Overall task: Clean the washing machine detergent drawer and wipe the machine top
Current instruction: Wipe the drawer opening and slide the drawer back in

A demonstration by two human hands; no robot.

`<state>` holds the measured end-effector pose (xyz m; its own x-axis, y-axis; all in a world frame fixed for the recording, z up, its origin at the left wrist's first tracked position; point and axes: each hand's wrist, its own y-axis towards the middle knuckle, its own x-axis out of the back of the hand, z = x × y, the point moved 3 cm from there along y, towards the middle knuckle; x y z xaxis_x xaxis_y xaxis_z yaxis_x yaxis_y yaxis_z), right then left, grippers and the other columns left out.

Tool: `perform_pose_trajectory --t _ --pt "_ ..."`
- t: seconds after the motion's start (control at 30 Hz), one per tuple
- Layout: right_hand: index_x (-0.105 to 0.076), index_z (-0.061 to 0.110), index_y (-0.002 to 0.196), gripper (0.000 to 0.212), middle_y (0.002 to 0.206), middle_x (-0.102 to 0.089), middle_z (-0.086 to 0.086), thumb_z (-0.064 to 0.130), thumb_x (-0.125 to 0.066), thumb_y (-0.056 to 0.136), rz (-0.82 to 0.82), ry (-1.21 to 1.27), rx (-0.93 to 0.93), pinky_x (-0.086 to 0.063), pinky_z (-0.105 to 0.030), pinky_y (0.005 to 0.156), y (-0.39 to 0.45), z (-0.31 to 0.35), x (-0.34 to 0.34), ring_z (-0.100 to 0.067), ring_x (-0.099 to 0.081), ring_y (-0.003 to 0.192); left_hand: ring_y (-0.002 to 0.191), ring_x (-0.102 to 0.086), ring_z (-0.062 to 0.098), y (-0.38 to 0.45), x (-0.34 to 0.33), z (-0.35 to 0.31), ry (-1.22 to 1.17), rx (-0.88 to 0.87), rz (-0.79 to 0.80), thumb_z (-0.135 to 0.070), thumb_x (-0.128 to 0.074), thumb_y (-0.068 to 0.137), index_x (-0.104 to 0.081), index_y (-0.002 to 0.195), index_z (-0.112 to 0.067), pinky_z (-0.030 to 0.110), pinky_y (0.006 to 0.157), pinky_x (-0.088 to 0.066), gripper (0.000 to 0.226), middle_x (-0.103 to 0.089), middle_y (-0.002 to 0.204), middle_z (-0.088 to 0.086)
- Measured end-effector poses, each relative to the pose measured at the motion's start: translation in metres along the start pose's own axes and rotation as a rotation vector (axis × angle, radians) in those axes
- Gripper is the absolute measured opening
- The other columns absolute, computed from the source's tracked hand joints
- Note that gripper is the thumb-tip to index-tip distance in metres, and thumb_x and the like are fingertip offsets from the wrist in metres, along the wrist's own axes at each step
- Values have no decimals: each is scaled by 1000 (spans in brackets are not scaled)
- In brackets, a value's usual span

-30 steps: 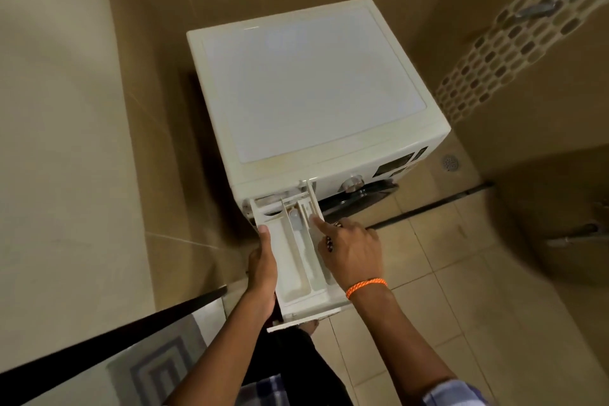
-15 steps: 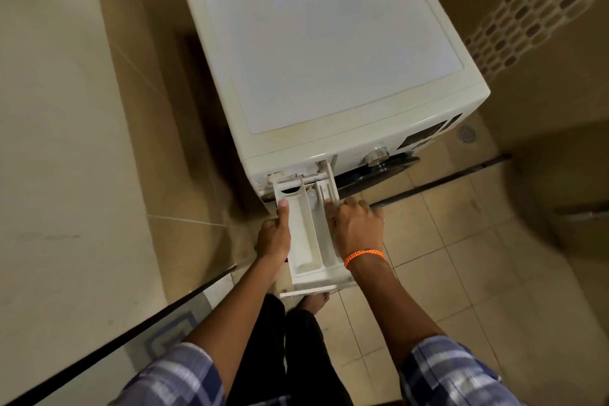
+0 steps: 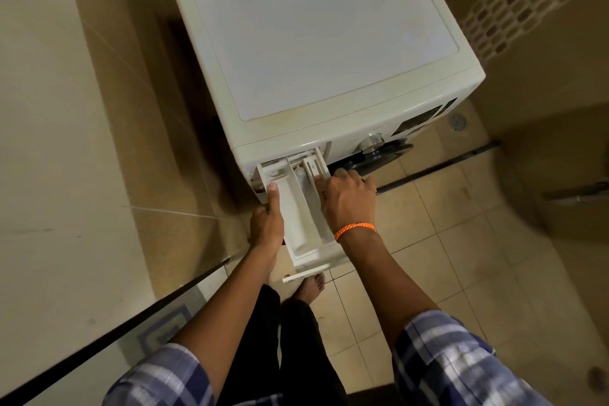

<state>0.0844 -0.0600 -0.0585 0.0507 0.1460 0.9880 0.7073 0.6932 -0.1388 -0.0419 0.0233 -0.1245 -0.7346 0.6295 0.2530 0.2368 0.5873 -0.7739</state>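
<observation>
A person's left hand point(image 3: 267, 224) grips the left wall of a white detergent drawer point(image 3: 298, 211), thumb laid along its top edge, while the right hand point(image 3: 349, 199) closes over the drawer's right wall, fingers curled down past the rim toward the far compartments. An orange cord bracelet point(image 3: 355, 229) circles the right wrist, and rolled blue plaid sleeves point(image 3: 438, 362) show on both forearms. The drawer stands pulled well out from the upper left corner of the front of a cream washing machine point(image 3: 329, 128), its divided compartments open to view. A silver dial point(image 3: 371, 142) and a dark display panel point(image 3: 420, 122) sit to the drawer's right. The machine top point(image 3: 313, 30) lies bare. A bare foot point(image 3: 311, 287) rests on the beige tiled floor point(image 3: 461, 241) under the drawer's front.
</observation>
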Motion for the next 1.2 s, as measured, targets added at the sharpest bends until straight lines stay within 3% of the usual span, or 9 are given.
perform_pose_trajectory --t 0.1,0.3,0.57,0.63,0.7,0.83,1.0,1.13,1.2 --pt "-74 26 113 18 85 -61 -3 20 -61 102 48 -13 12 -50 -44 81 4 0 1 -28 -64 87 89 -61 24 1 -4 1 -8 -12 -3 -75 -34 105 -51 84 -30 43 91 -51 53 -61 91 0" --pt "-71 20 113 17 90 -62 -6 15 -58 103 72 -16 32 -50 -48 86 14 5 5 -29 -64 92 74 -55 21 13 -1 -7 -32 -30 -12 -76 -35 104 -61 91 -16 34 69 -42 67 -58 81 3" --pt "-77 33 123 35 92 -67 -7 13 -60 100 107 303 74 -52 -42 81 38 -10 6 -35 -67 91 113 -56 21 32 4 -34 -186 26 34 -71 -48 103 -55 143 -22 35 101 -44 64 -60 127 -2" --pt "-76 34 127 36 95 -70 -8 16 -64 99 40 408 38 -57 -45 77 41 -28 7 -35 -68 88 117 -65 21 38 6 -33 -234 45 63 -74 -57 98 -62 130 -29 40 106 -53 55 -68 128 -6" --pt "-78 30 122 27 102 -73 -4 21 -68 99 -43 472 -44 -60 -44 76 36 -47 7 -29 -70 89 112 -72 19 40 8 -31 -332 42 117 -63 -69 98 -67 117 -32 38 92 -60 37 -75 120 -5" --pt "-76 36 123 25 125 -76 3 30 -72 99 116 753 -253 -61 -45 94 1 -77 -11 -20 -70 112 122 -74 25 37 12 -13 -550 60 226 -32 -79 98 -67 139 -15 39 96 -62 46 -78 129 6" --pt "-64 41 142 45 140 -68 -7 31 -71 99 279 806 -366 -57 -52 104 -55 -79 -41 -29 -62 127 117 -76 25 24 14 -2 -581 69 206 -37 -75 100 -68 137 -21 46 98 -62 41 -80 127 5" --pt "-67 33 132 46 118 -72 5 49 -78 91 238 947 -425 -61 -53 97 -70 -56 -51 -22 -66 116 123 -70 16 12 16 4 -475 36 156 -69 -62 97 -66 139 -34 42 103 -53 55 -74 136 -5" --pt "-68 32 129 45 114 -72 8 50 -79 89 186 947 -450 -61 -50 95 -71 -50 -52 -19 -66 113 121 -67 18 8 18 18 -400 71 34 -65 -57 102 -71 129 -32 44 105 -49 45 -73 134 -4"
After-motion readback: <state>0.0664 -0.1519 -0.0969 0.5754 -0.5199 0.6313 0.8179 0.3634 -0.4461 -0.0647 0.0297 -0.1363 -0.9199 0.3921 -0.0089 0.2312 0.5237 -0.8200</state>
